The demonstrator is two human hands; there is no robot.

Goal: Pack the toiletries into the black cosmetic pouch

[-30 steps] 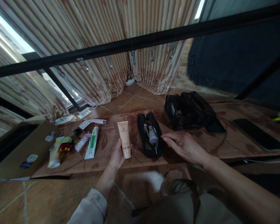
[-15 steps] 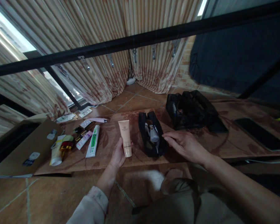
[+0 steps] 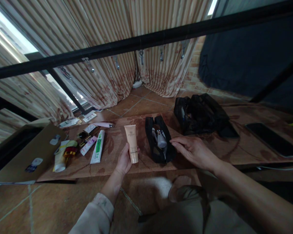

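My left hand (image 3: 124, 160) is closed around a beige squeeze tube (image 3: 131, 143), held upright with its cap end down and its printed front facing me. To its right an open black pouch (image 3: 149, 130) stands on the cloth-covered bench, with a pale bottle (image 3: 161, 140) and other small items inside. My right hand (image 3: 191, 150) pinches the right side of the pouch between thumb and fingers. A white and green tube (image 3: 98, 147) lies to the left of the beige tube.
At the left are a cardboard box (image 3: 42, 151), a pale yellow tube (image 3: 60, 162), an amber jar (image 3: 70, 152) and a small purple-and-white tube (image 3: 88, 145). A larger black mesh bag (image 3: 197, 113) and a phone (image 3: 274, 139) lie rightward. A black rail (image 3: 146, 42) crosses above.
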